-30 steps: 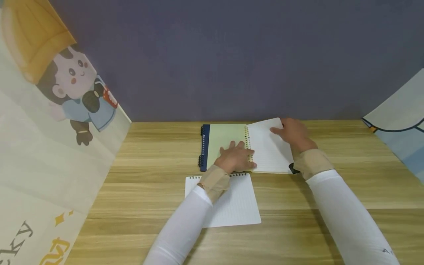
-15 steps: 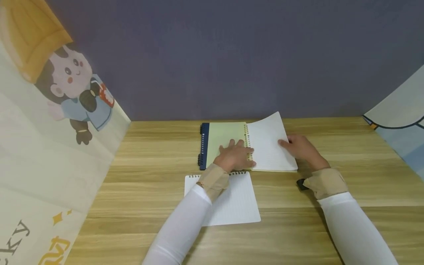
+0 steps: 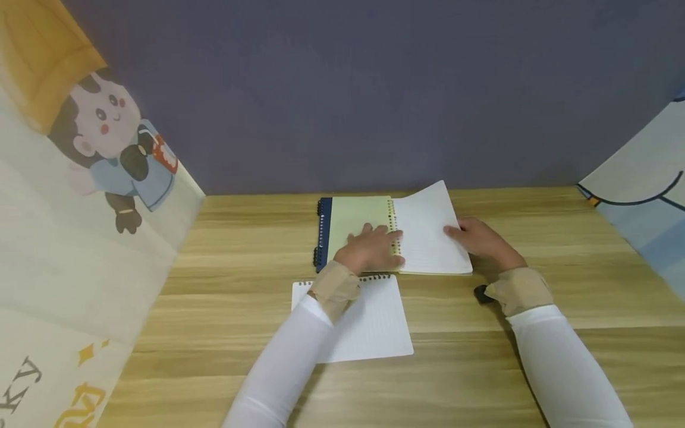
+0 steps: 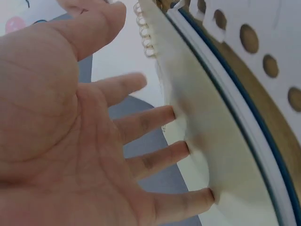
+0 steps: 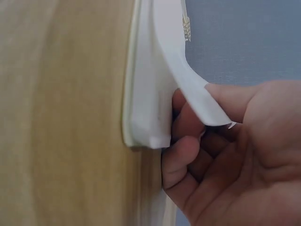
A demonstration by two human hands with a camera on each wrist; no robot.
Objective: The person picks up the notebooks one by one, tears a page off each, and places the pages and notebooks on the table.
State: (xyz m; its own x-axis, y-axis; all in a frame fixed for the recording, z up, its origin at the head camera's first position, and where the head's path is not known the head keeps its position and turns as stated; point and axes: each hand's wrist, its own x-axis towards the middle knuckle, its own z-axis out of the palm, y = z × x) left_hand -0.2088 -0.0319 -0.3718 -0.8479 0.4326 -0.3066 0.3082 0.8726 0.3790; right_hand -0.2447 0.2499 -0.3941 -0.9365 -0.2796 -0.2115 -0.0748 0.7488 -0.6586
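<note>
We're spreading left hand [image 3: 369, 249], grasping nothing, touching pale green cover [image 3: 357, 215] of open notebook [image 3: 393, 215]; with right hand [image 3: 486, 242] we're pinching white page [image 3: 425, 223] at notebook's right edge. Notebook is lying on surface [image 3: 455, 380], partly over blue notebook [image 3: 324, 229]; loose sheet [image 3: 374, 327] is lying in front of notebook.

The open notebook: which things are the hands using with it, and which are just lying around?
Being used:
pale green notebook cover, under the left hand
white lined page, pinched by the right hand

Probably just lying about:
white sheet with punched holes
dark blue notebook with black rings, beneath the green cover
</note>
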